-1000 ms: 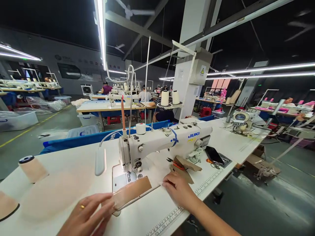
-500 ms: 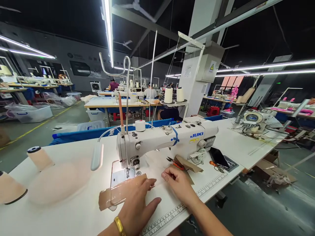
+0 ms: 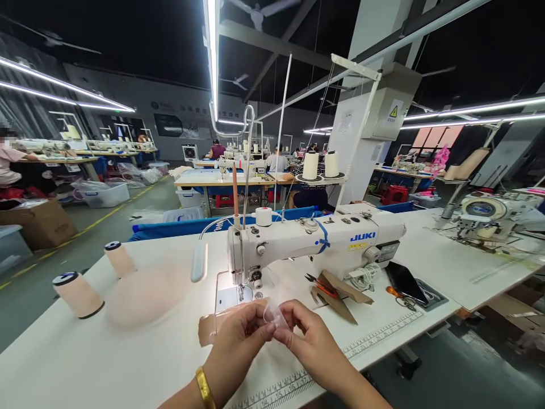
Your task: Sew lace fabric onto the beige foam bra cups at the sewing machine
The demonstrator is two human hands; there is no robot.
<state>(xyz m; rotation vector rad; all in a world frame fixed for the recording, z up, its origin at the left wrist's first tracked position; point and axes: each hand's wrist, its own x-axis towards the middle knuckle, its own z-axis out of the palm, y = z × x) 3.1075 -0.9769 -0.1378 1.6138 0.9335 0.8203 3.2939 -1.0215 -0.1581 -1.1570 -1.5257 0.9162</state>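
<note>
In front of the sewing machine [image 3: 293, 241], my left hand [image 3: 238, 341] and my right hand [image 3: 313, 346] are close together. The fingertips of both pinch a small piece of sheer, whitish fabric [image 3: 276, 314], which stands up in a curl between them. A flat brown strip with a shiny clear layer [image 3: 208, 329] lies partly under my left hand, just before the needle plate [image 3: 227, 298]. To the right of my right hand are red-handled thread snips [image 3: 326, 286] beside folded brown card [image 3: 340, 292].
Two peach thread cones [image 3: 79, 295] and a pale sheer fabric disc [image 3: 145, 298] are at left. A phone [image 3: 406, 283], orange-handled scissors [image 3: 400, 296] and a coiled cable [image 3: 364, 277] lie right. A printed ruler [image 3: 383, 335] follows the table's front edge. Other people sit farther back.
My hands were apart and have come together on the sheer fabric piece, which is now raised between their fingertips. The camera has turned left, so the scene sits farther right.
</note>
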